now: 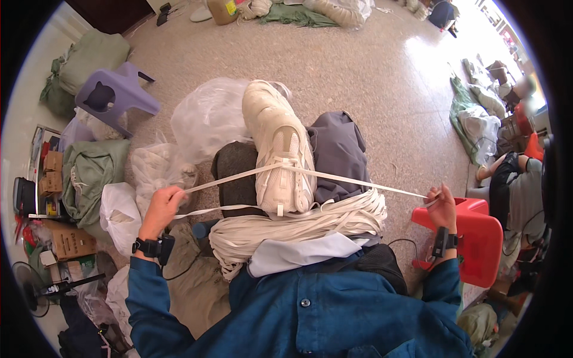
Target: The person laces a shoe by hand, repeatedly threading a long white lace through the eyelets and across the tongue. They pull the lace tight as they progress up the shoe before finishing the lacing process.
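Probably mid-lacing. Loose white laces (352,216) heaped nearest, six o'clock. One lace (346,178) pinched in left hand (161,209) toward nine, right hand (442,210) toward three, pulled taut over the beige shoe (282,192) dead centre. Next, likely: even up the ends, then thread on.

My bare left hand (161,207) is closed, fingers folded and thumb against them. My bare right hand (442,207), level with it and well apart, has its fingers curled in toward the thumb. My blue-sleeved left forearm (147,280) and blue-sleeved right forearm (443,275) are spread wide, pointing forward.
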